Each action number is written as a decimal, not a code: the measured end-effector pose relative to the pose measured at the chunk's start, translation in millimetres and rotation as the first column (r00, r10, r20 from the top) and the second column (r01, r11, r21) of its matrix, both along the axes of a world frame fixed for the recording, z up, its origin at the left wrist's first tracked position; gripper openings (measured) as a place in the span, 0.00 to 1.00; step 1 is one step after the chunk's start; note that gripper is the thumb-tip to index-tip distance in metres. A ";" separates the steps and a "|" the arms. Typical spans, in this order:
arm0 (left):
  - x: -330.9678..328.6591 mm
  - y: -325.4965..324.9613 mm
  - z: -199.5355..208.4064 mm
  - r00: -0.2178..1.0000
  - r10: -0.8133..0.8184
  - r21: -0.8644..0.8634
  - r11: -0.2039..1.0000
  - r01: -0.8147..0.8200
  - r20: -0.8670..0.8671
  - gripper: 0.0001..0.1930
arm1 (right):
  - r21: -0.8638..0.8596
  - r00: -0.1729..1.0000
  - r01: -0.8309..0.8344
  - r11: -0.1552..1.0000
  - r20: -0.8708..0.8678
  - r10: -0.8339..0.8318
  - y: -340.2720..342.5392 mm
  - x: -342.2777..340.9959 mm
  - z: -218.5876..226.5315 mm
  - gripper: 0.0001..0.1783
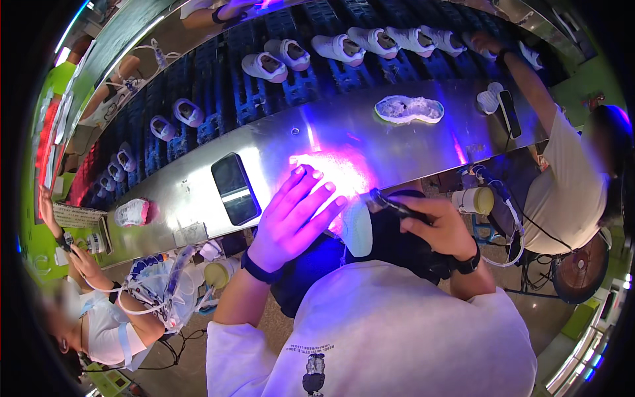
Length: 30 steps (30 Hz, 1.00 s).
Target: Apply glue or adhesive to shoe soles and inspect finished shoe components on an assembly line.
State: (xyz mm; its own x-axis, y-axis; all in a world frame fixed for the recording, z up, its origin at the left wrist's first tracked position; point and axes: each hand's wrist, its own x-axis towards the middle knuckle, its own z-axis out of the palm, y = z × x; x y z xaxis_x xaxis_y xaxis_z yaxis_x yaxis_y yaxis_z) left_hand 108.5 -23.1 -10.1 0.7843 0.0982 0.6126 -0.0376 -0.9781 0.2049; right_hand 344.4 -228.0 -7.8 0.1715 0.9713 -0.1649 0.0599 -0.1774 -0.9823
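- Across the near edge of the tabletop (188, 198), a pale shoe sole (358, 225) slants far-left to near-right, rounded end pointing toward the body, far end lost in glare.
- Left hand (297, 215): fingers slightly apart over the glare.
- Right hand (440, 225): fingers clamped on a black handheld lamp (405, 206).
- White shirt (410, 317): small dark lettering (311, 347).

Violet light (383, 153) across a metal bench (337, 122), brownish floor (248, 304) below.
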 end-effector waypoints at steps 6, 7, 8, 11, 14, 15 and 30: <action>12.3 -5.1 -1.9 1.000 -0.008 -0.025 1.000 0.008 -0.006 0.19 | 0.008 0.999 0.025 1.000 0.048 -0.025 7.0 15.0 -0.1 0.26; 12.4 -7.2 -2.9 1.000 0.012 -0.037 0.999 -0.013 -0.003 0.20 | 0.008 0.998 0.029 1.000 0.050 -0.030 9.3 15.8 -0.9 0.26; 12.5 -9.6 -4.0 0.999 0.035 -0.050 0.998 -0.035 0.000 0.20 | 0.024 0.999 0.025 0.999 0.031 -0.026 11.3 15.9 -1.7 0.25; 10.7 -11.7 -8.5 0.992 0.123 -0.079 0.989 -0.121 0.016 0.23 | 0.053 1.000 0.006 0.999 -0.007 -0.005 8.4 15.9 -3.1 0.25; 11.1 -16.8 -7.6 0.985 0.169 -0.109 0.980 -0.164 0.035 0.27 | 0.038 0.998 -0.028 0.999 -0.063 0.030 3.7 13.9 -0.5 0.25; 11.6 -18.8 -7.0 0.983 0.181 -0.137 0.975 -0.174 0.038 0.28 | 0.018 0.995 -0.034 0.999 -0.093 0.035 2.2 13.4 0.2 0.25; 20.6 -36.0 -10.2 0.929 0.332 -0.299 0.881 -0.368 -0.163 0.36 | -0.177 0.971 -0.013 0.984 -0.236 -0.030 -25.2 8.0 -19.1 0.27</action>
